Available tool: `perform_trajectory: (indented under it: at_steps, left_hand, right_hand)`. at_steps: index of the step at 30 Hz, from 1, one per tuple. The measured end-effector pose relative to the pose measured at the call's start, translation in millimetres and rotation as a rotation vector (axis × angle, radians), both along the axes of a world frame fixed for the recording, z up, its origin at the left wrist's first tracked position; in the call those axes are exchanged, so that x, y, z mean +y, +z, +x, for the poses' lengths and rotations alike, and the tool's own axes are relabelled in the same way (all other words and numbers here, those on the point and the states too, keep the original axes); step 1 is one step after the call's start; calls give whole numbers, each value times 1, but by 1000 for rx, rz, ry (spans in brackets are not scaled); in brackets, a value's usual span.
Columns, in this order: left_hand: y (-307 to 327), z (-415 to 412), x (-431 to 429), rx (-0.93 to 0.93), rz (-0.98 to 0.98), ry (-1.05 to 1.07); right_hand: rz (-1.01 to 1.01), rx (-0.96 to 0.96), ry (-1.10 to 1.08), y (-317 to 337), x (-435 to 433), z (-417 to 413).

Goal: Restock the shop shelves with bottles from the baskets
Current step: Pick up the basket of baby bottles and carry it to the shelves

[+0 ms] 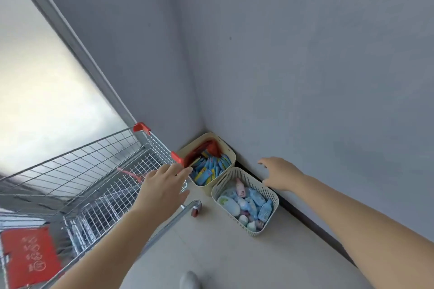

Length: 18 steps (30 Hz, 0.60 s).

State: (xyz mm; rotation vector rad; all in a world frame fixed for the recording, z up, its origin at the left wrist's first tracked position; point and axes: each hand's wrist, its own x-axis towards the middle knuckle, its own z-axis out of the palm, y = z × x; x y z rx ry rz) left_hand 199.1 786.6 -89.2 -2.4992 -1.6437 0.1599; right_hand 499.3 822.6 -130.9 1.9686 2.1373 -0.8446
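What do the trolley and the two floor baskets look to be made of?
Trolley: metal wire, shiny silvery grid, with red, probably plastic corner caps. Near basket: likely moulded plastic, matt cream, with slotted walls. Far basket: the same cream look, smooth walls, probably plastic too.

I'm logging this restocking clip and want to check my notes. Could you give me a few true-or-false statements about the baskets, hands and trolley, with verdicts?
1. Two baskets, the near basket and the far basket, stand on the floor in the wall corner. True.
2. The right hand grips a bottle. False: its fingers are spread and it holds nothing.
3. The near basket holds bottles. True.
4. The trolley stands right of the baskets. False: it is on their left.
5. The far basket is empty. False: it holds blue packets.
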Motion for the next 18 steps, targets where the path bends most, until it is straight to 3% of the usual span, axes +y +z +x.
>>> perform_trajectory:
  at_steps: [18]
  left_hand:
    - [-67,48,213,-47,-120,-627]
  right_hand:
    - [-39,23,-666,-15,28,0]
